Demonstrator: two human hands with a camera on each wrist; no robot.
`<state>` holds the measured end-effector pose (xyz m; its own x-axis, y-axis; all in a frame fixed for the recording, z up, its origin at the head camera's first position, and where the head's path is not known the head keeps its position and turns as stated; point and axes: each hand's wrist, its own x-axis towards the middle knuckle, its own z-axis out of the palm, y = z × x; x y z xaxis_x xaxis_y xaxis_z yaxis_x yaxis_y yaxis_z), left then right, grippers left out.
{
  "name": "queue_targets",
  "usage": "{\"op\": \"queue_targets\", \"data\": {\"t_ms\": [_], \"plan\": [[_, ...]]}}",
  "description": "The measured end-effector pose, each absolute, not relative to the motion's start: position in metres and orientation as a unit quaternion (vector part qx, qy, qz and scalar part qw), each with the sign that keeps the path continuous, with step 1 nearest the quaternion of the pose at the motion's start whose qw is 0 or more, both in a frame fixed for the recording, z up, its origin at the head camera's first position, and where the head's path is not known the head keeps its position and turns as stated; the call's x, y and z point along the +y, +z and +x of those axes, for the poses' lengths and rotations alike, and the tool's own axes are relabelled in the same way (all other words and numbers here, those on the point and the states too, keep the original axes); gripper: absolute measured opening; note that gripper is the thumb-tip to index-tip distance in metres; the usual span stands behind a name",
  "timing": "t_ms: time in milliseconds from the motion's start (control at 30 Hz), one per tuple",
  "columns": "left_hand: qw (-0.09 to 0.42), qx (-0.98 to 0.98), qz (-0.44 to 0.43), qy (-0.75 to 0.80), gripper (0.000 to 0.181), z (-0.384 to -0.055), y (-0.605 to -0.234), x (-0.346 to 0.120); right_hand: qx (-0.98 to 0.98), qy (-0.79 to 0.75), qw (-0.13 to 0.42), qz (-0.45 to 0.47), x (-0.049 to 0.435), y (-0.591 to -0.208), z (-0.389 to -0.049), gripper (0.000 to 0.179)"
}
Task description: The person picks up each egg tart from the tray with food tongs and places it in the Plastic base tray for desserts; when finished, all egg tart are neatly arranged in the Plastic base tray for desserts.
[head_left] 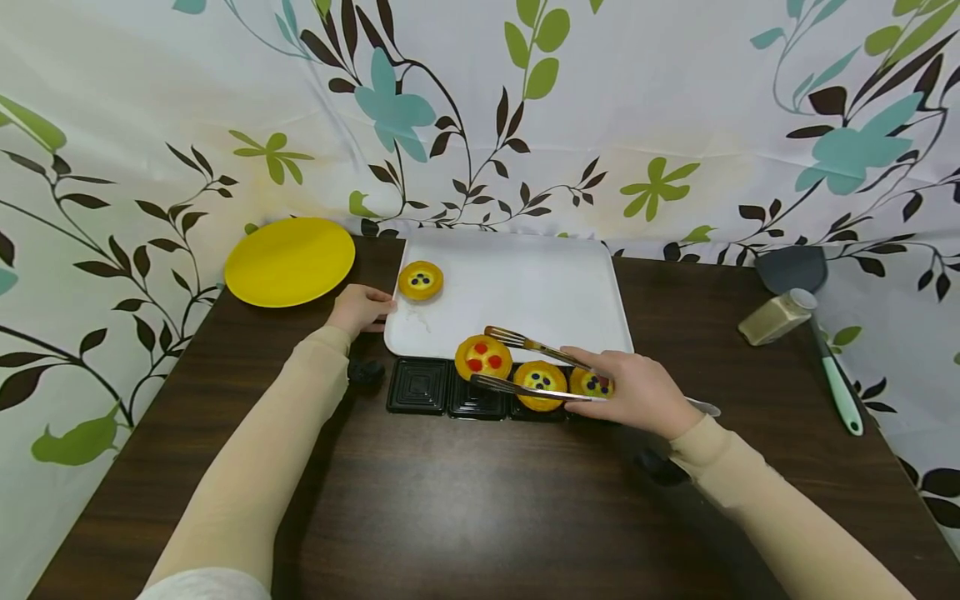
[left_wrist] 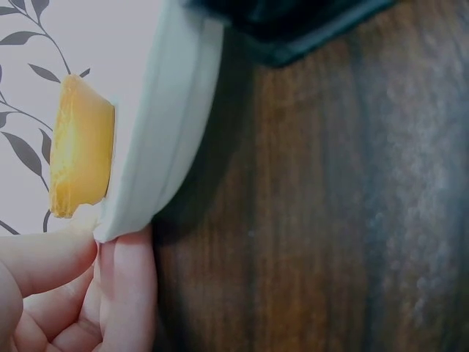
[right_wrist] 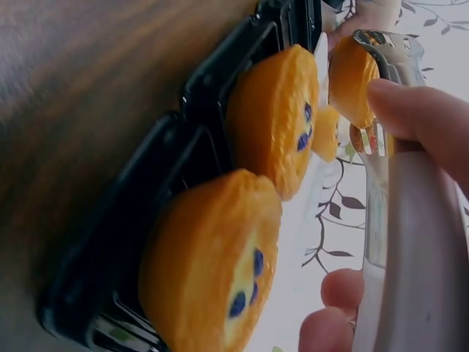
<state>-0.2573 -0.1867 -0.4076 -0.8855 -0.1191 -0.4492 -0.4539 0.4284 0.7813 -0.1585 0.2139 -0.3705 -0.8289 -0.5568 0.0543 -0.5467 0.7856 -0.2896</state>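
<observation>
My left hand (head_left: pixel 358 310) pinches the left rim of a white tray (head_left: pixel 525 287), thumb on top and fingers underneath. One tart with dark blue berries (head_left: pixel 421 282) sits on the tray near that hand. My right hand (head_left: pixel 641 392) holds metal tongs (head_left: pixel 536 346), whose ends are around a tart with red pieces (head_left: pixel 480 358). This tart is held above a black compartment tray (head_left: pixel 418 386), near the white tray's front edge. Two blue-berry tarts, a middle one (right_wrist: pixel 271 121) and a nearer one (right_wrist: pixel 212 260), sit in the black tray's right compartments; its two left compartments hold nothing.
A yellow plate (head_left: pixel 290 262) stands at the back left. On the right lie a shaker jar (head_left: pixel 777 317) and a grey spatula (head_left: pixel 791 268) with a mint handle. A patterned cloth (head_left: pixel 480 108) hangs behind the dark wooden table (head_left: pixel 465 500).
</observation>
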Motion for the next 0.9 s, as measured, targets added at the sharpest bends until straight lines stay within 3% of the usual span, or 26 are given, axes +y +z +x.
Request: {"op": "queue_targets", "data": {"t_ms": [900], "plan": [[0.158,0.832,-0.165,0.505,0.038,-0.259,-0.413,-0.188,0.944,-0.130,0.043,-0.301,0.210,-0.382,-0.147,0.074]]}}
